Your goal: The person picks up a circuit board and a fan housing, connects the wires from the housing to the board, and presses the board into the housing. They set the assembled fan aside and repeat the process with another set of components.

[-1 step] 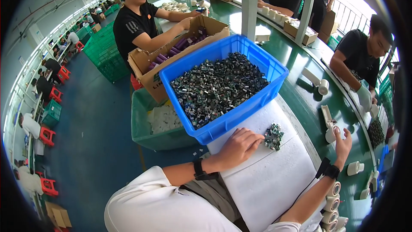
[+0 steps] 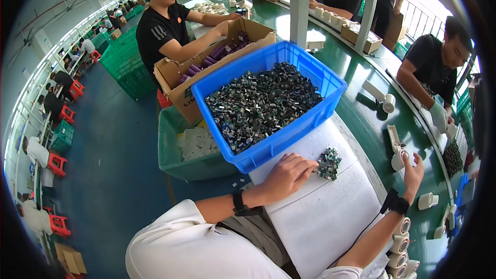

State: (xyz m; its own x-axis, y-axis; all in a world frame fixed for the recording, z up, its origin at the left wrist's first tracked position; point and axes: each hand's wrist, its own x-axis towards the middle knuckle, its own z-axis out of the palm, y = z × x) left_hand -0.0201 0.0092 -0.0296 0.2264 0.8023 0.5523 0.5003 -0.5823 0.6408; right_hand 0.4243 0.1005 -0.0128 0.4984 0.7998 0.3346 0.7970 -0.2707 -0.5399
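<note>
Your left hand [image 2: 287, 176] is resting, fingers curled, beside the boards [image 2: 328, 164] on the pad [image 2: 325, 217]; your right hand [image 2: 412, 176] is resting, fingers half bent, at the white housing [image 2: 397, 162] on the table [image 2: 374, 124]. Whether either is gripping, I cannot tell; you should be touching lightly, so no boards are scattering.

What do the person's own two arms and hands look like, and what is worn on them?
Both arms have short white sleeves. The left hand and right hand are ungloved. Each wrist wears a black band; a thin dark cord runs beside the right forearm.
</note>
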